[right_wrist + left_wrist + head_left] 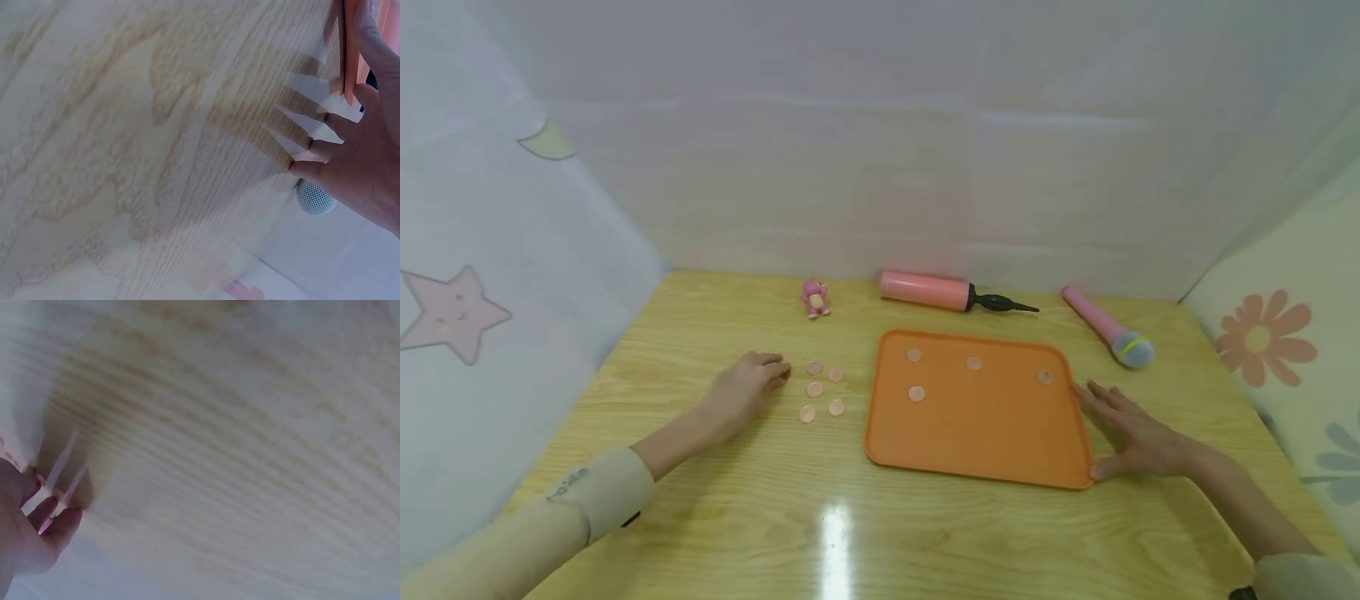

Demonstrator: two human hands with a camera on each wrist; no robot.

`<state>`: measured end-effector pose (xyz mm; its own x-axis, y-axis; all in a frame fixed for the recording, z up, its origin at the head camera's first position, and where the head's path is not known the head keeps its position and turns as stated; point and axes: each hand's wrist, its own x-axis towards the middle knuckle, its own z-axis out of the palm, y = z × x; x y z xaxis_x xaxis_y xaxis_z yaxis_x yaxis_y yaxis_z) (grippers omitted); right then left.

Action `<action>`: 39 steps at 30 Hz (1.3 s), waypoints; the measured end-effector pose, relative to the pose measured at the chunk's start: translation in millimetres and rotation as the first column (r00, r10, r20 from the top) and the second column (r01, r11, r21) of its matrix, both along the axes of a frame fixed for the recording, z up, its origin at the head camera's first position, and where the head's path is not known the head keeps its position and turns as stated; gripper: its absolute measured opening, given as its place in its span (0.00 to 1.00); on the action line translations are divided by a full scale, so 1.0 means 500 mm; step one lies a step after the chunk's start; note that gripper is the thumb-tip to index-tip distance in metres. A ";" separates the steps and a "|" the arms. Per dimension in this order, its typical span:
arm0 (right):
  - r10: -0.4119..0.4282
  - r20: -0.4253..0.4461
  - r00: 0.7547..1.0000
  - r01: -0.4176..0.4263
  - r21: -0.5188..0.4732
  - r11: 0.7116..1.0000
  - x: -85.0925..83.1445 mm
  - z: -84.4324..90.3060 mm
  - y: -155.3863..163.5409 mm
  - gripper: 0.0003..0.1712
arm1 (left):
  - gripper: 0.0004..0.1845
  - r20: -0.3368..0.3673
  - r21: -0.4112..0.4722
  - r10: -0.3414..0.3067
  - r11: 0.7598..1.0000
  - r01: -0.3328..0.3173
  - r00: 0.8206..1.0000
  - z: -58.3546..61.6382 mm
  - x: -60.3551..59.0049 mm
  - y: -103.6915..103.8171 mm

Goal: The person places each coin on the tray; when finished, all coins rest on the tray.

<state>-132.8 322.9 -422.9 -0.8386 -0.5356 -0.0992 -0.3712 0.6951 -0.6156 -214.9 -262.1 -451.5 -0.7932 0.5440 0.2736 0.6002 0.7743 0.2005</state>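
An orange tray (985, 433) lies on the wooden table (820, 533) with several small pinkish discs (916, 393) on it. Several more discs (815, 389) lie on the table just left of the tray. My left hand (748, 387) rests on the table beside them, its fingers loosely curled and holding nothing I can see. The left wrist view shows only those curled fingers (37, 525) over wood grain. My right hand (1131, 433) lies flat with straight fingers along the tray's right edge, thumb at its front corner. In the right wrist view the spread fingers (325, 150) sit by the tray's rim (350, 56).
At the back of the table lie a pink toy figure (815, 298), a pink hand pump (925, 290) with a black nozzle, and a pink microphone (1105, 327) with a grey head (314, 199). White cloth walls close in the back and both sides.
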 end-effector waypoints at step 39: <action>-0.012 -0.010 1.000 0.012 0.021 1.000 0.000 0.002 -0.001 0.66 | 0.18 0.441 0.005 0.002 1.000 -0.004 0.897 0.079 -0.064 0.023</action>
<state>-132.8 322.3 -421.9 -0.8459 -0.5234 -0.1024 -0.3684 0.7124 -0.5973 -246.8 -250.8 -412.2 -0.8349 0.5408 -0.1019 0.4468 0.7742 0.4483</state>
